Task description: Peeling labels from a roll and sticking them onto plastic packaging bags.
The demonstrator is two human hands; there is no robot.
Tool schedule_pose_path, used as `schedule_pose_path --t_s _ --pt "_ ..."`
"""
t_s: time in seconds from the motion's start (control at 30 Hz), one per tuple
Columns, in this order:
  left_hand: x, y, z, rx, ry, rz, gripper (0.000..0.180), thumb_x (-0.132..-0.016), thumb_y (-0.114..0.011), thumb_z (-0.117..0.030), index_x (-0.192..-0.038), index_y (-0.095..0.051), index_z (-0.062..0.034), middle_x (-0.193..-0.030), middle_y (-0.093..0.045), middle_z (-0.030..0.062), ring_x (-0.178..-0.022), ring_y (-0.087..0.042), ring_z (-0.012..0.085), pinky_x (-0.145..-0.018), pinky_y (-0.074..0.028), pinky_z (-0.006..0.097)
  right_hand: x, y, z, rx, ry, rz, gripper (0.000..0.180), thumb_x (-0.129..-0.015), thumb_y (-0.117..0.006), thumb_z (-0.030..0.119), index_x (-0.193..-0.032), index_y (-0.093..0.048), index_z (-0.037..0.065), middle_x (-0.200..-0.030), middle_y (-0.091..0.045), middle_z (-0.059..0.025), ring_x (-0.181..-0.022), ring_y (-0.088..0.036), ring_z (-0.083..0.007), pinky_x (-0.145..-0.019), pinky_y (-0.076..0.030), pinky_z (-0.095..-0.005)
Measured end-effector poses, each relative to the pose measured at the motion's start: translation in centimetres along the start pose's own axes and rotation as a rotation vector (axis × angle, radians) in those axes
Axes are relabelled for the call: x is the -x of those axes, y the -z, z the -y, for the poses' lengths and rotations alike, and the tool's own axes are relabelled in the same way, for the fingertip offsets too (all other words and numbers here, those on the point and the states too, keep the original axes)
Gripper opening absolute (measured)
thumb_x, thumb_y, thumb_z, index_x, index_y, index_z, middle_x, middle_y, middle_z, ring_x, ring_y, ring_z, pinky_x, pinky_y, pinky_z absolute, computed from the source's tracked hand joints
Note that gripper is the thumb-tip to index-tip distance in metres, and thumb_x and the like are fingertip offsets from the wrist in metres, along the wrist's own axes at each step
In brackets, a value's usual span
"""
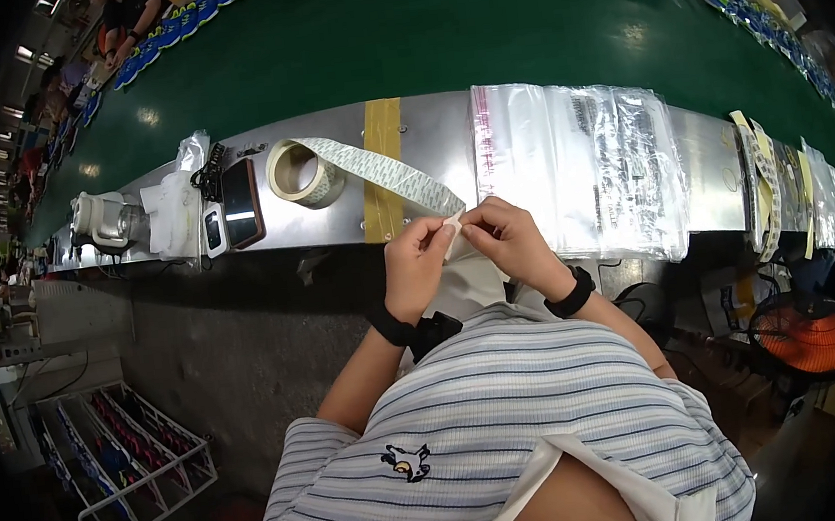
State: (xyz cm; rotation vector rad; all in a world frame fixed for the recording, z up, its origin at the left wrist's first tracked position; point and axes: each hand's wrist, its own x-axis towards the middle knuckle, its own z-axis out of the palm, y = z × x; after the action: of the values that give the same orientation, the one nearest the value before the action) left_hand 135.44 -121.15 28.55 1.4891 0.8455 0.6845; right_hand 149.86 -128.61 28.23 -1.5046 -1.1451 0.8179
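Note:
A roll of white printed label strip stands on the metal ledge, its core open. From it a loose length of the label strip runs down to the right toward my hands. My left hand pinches the free end of the strip between thumb and fingers. Close beside it, my right hand has its thumb and fingertips pressed together at the same end; the fingers hide exactly what they grip there. Both hands are just in front of the ledge's near edge. A stack of clear plastic bags lies to their right.
Yellow tape crosses the metal ledge. A dark phone and a white device lie left of the roll. Beyond runs a green conveyor belt with blue shoes. A fan stands right, a white rack left.

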Motion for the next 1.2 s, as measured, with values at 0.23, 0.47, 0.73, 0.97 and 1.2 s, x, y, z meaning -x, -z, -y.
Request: schedule_pose_path --t_s 0.23,0.47,0.73,0.97,1.2 --pt "-2.2 1.3 -0.2 -0.099 -0.225 -0.258 0.011 -0.088 -0.058 -0.008 -0.093 -0.06 0.0007 -0.087 -0.062 0.0061 -0.073 -0.056 0.0113 -0.066 -0.045 0.025 1.3 1.8 -1.3 0.405 -0.092 0.053 0.017 -0.085 -0.06 0.018 -0.08 -0.062 0.002 -0.082 -0.06 -0.0106 -0.066 -0.06 -0.0231 -0.056 -0.045 -0.033" --pt "-2.5 -2.8 2.1 -0.946 -0.581 0.488 0.06 -0.085 -0.056 -0.045 -0.123 -0.05 0.001 -0.128 -0.049 0.0156 -0.125 -0.04 0.0307 -0.099 -0.034 0.044 -1.2 2.8 -3.8 0.951 -0.046 -0.367 0.028 -0.08 -0.065 0.027 -0.087 -0.051 0.004 -0.085 -0.052 -0.0121 -0.073 -0.058 -0.0295 -0.057 -0.05 -0.039" --pt "-2.0 -2.7 3.3 -1.049 -0.453 0.552 0.073 -0.085 -0.049 -0.056 -0.131 -0.042 0.001 -0.14 -0.036 0.0162 -0.132 -0.03 0.0299 -0.103 -0.028 0.05 -1.0 3.9 -6.0 0.945 -0.079 -0.399 0.028 -0.073 -0.069 0.022 -0.087 -0.054 0.004 -0.092 -0.051 -0.0094 -0.088 -0.053 -0.026 -0.061 -0.048 -0.0375" --pt "-2.0 -2.8 2.9 -1.079 -0.435 0.56 0.073 -0.085 -0.049 -0.055 -0.131 -0.042 0.0 -0.141 -0.035 0.0144 -0.133 -0.027 0.0285 -0.102 -0.028 0.053 -1.6 3.4 -6.2 0.99 0.058 -0.502 0.02 -0.072 -0.068 0.017 -0.079 -0.055 0.003 -0.092 -0.051 -0.009 -0.085 -0.049 -0.0281 -0.069 -0.04 -0.0388" --pt "-4.6 -3.0 1.3 -0.246 -0.139 0.414 0.039 -0.095 -0.049 -0.029 -0.116 -0.055 0.0033 -0.117 -0.059 0.0152 -0.112 -0.054 0.0258 -0.095 -0.041 0.034 -0.7 6.4 -6.0 0.668 0.045 -0.629 0.011 -0.078 -0.062 0.01 -0.078 -0.055 0.002 -0.082 -0.053 -0.0125 -0.081 -0.051 -0.0322 -0.07 -0.043 -0.0405"
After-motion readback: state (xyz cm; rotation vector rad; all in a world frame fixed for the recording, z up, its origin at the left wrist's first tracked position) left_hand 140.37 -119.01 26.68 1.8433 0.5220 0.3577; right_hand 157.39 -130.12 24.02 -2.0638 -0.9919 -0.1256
